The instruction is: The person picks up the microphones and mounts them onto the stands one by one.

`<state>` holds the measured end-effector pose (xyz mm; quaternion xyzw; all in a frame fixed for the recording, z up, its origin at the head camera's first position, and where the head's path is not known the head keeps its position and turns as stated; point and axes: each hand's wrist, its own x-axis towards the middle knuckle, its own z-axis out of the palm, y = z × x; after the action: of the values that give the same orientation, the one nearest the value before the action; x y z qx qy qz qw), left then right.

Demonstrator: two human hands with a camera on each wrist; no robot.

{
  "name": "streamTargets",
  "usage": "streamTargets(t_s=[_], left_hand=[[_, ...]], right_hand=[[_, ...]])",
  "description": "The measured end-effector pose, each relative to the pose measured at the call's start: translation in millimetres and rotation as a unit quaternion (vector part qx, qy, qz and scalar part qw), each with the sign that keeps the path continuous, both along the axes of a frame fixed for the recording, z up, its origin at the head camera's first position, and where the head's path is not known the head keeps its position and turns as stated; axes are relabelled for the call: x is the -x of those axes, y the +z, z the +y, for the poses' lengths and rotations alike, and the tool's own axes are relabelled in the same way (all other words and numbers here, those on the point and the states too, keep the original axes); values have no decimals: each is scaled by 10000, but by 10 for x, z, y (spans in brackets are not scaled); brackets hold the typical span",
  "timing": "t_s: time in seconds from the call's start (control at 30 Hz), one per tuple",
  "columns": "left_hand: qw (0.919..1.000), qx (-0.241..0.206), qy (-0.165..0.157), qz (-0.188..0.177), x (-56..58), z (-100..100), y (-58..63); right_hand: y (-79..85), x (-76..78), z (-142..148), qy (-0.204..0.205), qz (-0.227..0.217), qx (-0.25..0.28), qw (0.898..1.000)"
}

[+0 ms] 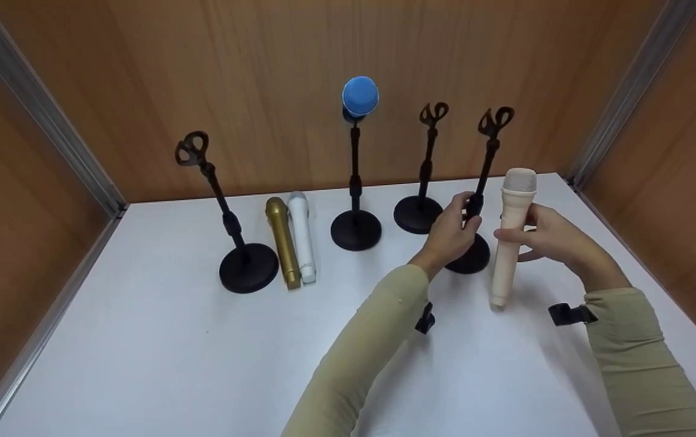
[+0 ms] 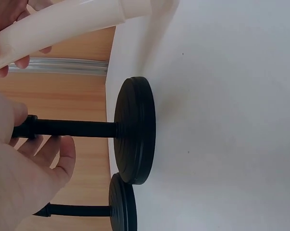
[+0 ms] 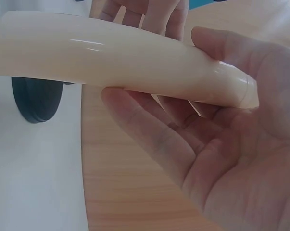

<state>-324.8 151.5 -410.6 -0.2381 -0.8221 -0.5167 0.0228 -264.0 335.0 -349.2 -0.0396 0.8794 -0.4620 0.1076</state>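
My right hand (image 1: pixel 551 237) grips a cream microphone (image 1: pixel 509 243) near its upper body, the mesh head up and the tail end low over the table. In the right wrist view the microphone (image 3: pixel 111 57) lies between thumb and fingers. My left hand (image 1: pixel 451 230) holds the pole of the rightmost black microphone stand (image 1: pixel 486 164) at its middle collar. That stand's clip on top holds nothing. Its round base (image 2: pixel 135 130) rests on the white table, as the left wrist view shows, with the fingers (image 2: pixel 63 159) curled about the pole above.
Another bare stand (image 1: pixel 426 170) is close behind on the left. A middle stand (image 1: pixel 355 182) bears a blue-headed microphone (image 1: pixel 360 97). Gold (image 1: pixel 284 243) and white (image 1: pixel 303 237) microphones lie beside the far-left stand (image 1: pixel 226 218). Wooden panels (image 1: pixel 251 91) wall the table (image 1: pixel 172 352).
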Motion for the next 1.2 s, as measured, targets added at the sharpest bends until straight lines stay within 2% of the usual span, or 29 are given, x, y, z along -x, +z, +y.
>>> streamTargets(t_s=[0.13,0.37,0.57,0.93,1.2], left_hand=[[10000,-19,9,28,-6,-5,3],[9985,430,207,267,-38,-39,-7],[9976,570,124,376,-79,-111,14],[9984,228,-146,497,-218,-521,-39],[9982,74,-321,510,-334,-851,-79]], right_hand=[[-7,9,-26,-44,-31,37,10000],[-30,47,-93,96,23,110,9999],[-11,47,-142,271,213,103,9994],[25,19,-327,1104,409,310,9926],[64,3,-566,1420,679,-47,9875]])
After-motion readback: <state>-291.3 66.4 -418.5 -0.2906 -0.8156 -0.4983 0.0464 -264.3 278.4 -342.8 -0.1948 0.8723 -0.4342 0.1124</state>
